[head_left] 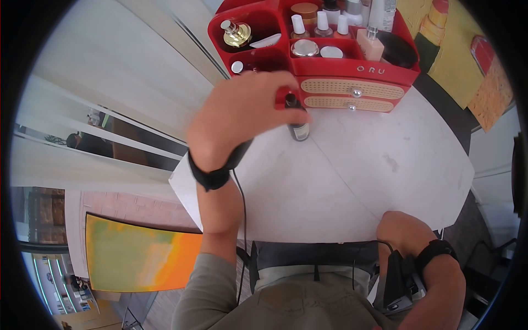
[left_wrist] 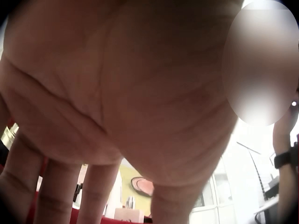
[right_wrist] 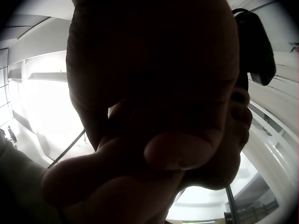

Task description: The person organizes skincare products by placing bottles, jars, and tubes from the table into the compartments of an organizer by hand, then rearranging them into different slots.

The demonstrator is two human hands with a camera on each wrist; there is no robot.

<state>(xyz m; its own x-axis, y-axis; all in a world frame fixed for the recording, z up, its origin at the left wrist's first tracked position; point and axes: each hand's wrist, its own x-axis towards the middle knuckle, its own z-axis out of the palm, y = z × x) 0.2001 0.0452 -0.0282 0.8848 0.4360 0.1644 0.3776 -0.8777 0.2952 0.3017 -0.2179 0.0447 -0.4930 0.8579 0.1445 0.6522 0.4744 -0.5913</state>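
Note:
A small dark bottle (head_left: 299,132) with a black cap and a pale label stands on the white table (head_left: 352,170), just in front of a red cosmetics organizer (head_left: 324,69). My left hand (head_left: 242,107) is over it from the left, palm down, the thumb overlapping the bottle's upper part and the index finger beyond the cap. In the left wrist view the fingers (left_wrist: 96,191) reach out apart from the thumb, and the bottle is hidden. My right hand (head_left: 404,228) rests by the table's front edge, fingers loosely bent in the right wrist view, with nothing seen in it.
Nail polish bottles (head_left: 323,25), a gold-coloured perfume bottle (head_left: 236,34), a pink bottle (head_left: 370,44) and round jars (head_left: 305,48) fill the organizer's top. Below are two woven-front drawers (head_left: 352,88) with round knobs. A black cable (head_left: 243,214) hangs from the left wrist.

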